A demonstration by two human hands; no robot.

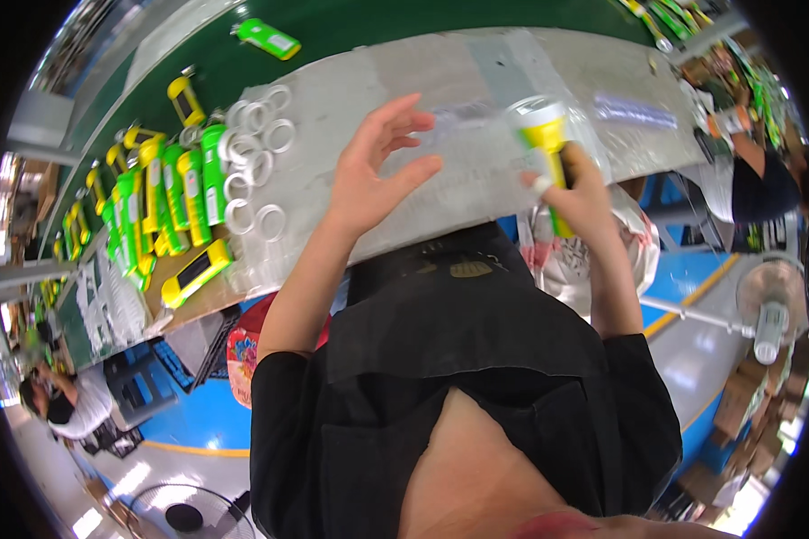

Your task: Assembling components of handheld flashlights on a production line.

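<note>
My right hand (580,190) is wrapped round a yellow and green flashlight (545,135), its wide white-rimmed head pointing away from me. The flashlight is slightly blurred, held over the right part of the worktable (395,202). Over the middle of the table my left hand (375,166) is raised with nothing in it, fingers curved and thumb apart. Several white plastic rings (270,221) lie left of that hand. Beyond them, a cluster of green and yellow flashlight bodies (173,193) lies side by side; one with a dark panel (198,272) rests nearer the table's front edge.
A clear plastic sleeve (635,112) lies on the table's right part. Another green body (267,39) sits on the far green surface (360,22). People work at the far left (81,395) and right (764,184). A white bag (638,256) hangs below the table edge, near a fan (770,310).
</note>
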